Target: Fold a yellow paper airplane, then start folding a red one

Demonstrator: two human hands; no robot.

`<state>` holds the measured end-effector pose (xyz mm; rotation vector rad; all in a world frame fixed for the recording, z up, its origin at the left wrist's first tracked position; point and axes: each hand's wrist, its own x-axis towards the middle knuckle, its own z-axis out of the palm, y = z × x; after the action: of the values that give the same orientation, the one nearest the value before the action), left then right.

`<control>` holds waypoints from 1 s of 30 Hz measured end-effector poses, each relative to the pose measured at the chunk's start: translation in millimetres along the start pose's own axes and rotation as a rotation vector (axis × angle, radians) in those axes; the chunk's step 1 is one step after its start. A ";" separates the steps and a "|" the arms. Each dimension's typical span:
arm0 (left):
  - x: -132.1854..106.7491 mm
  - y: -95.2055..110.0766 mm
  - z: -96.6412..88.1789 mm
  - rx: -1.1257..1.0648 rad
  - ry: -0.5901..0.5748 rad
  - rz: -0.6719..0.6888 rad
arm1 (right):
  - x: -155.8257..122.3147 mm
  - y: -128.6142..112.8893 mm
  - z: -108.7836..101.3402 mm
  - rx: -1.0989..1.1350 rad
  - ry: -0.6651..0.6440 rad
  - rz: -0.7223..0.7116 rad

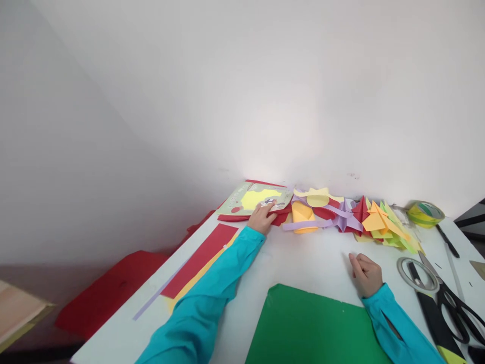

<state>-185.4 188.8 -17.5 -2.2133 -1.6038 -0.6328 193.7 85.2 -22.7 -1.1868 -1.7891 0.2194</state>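
Observation:
My left hand (pixel 262 218) reaches to the far edge of the white table (pixel 310 260) in a teal sleeve. Its fingers are closed on the edge of the red paper (pixel 278 217) that lies under a green and yellow paper pack (pixel 254 197). My right hand (pixel 366 274) rests on the table with its fingers curled loosely, and nothing shows in it. It sits just beyond the far right corner of a green paper sheet (pixel 306 328) that lies in front of me.
Folded and cut coloured papers (pixel 352 215) line the wall. A yellow-green tape roll (pixel 424 213), a pen (pixel 447 241), a clear tape ring (pixel 417 273) and black scissors (pixel 456 308) lie at the right. Red and yellow strips (pixel 200 260) lie left; red paper (pixel 109 290) hangs off the table.

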 end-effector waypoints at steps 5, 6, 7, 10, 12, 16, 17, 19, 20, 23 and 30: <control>-6.4 1.0 0.5 -0.051 0.064 0.074 | 0.2 -6.3 2.0 -0.094 -0.011 -0.071; -6.3 -0.4 0.6 -0.060 0.076 0.078 | 1.0 -12.1 5.5 -0.113 -0.042 -0.099; -5.8 -1.8 0.9 -0.070 0.083 0.088 | 2.3 -20.1 11.0 -0.128 -0.090 -0.132; -3.9 -4.1 1.9 -0.100 0.096 0.135 | 8.5 -54.5 43.1 -0.069 -0.321 -0.231; -3.5 -3.7 2.9 -0.115 0.107 0.157 | 14.8 -78.5 76.4 0.025 -0.437 -0.285; -4.6 -5.0 6.9 -0.132 0.148 0.132 | 32.6 -101.9 148.5 0.090 -0.450 -0.170; -4.9 -6.6 8.4 -0.134 0.162 0.111 | 37.9 -101.2 163.1 0.074 -0.416 -0.114; -5.2 -11.4 11.7 -0.141 0.187 0.064 | 48.5 -94.5 184.9 0.047 -0.359 -0.020; -5.2 -14.0 13.4 -0.145 0.196 0.043 | 53.5 -89.9 192.1 0.039 -0.327 0.030; -4.6 -20.1 17.9 -0.159 0.211 0.001 | 66.0 -77.0 202.4 0.048 -0.258 0.159; -4.4 -23.9 17.9 -0.198 0.213 -0.001 | 95.2 -68.0 219.2 0.235 -0.186 0.439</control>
<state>-206.5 201.8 -34.8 -2.1923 -1.4904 -1.0298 -27.0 197.3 -43.2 -1.4085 -1.5826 0.7958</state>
